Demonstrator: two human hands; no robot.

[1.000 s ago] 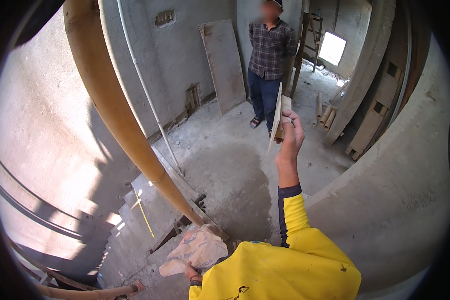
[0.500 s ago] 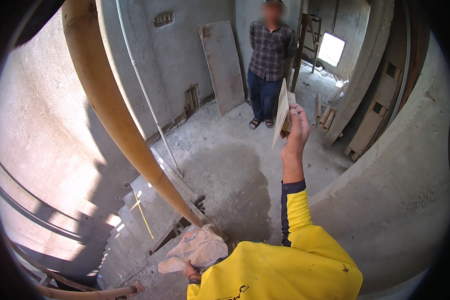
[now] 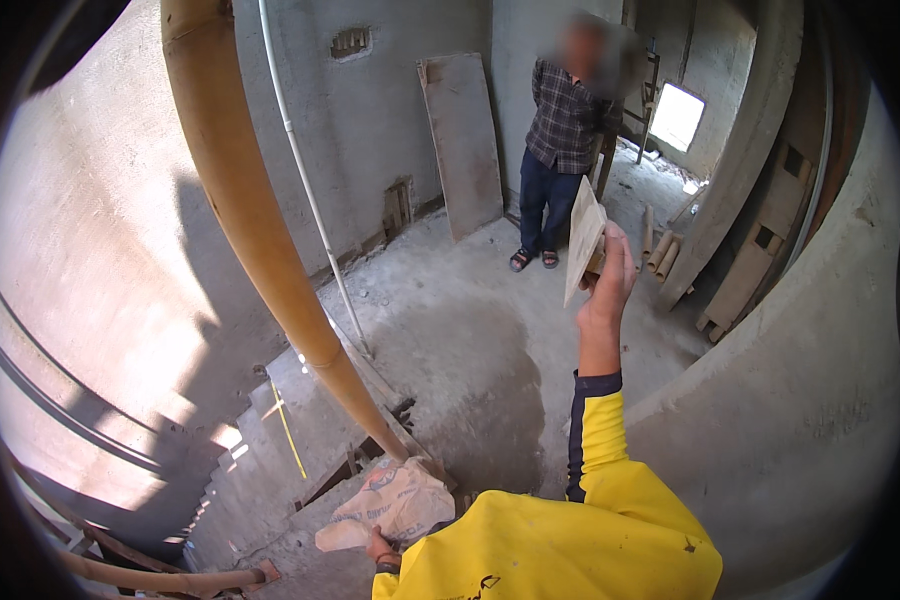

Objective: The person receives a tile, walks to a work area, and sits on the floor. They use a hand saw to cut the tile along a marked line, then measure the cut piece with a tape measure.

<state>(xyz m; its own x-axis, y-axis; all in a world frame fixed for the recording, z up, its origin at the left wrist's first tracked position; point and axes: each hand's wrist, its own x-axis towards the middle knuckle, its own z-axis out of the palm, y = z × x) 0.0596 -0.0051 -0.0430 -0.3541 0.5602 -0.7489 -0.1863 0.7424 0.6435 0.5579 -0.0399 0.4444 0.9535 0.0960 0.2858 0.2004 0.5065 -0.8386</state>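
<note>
Fingers (image 3: 618,243) of the right hand (image 3: 604,285) are curled closed on the block handle behind a pale plastering float (image 3: 583,240). The float is raised above the concrete floor (image 3: 420,290), its plate upright and slightly tilted, the flat face to the left. The left hand (image 3: 381,546), low in the view, grips the lower edge of a brown paper sack (image 3: 410,500), thumb over the edge; its other fingers are mostly hidden.

From the largest down: a thick bamboo pole (image 3: 270,220) slants across the left half, its foot just beyond the sack. A person in a plaid shirt (image 3: 563,130) stands past the float, arms drawn behind the back. A stained flat board (image 3: 465,145) leans on the grey wall. The wearer's yellow top (image 3: 570,550) carries a small dark emblem with tiny print beside it near the lower edge. The sack bears faded lettering and an orange-red mark, broken up by creases. Marking on the float's plate is too small to tell.
</note>
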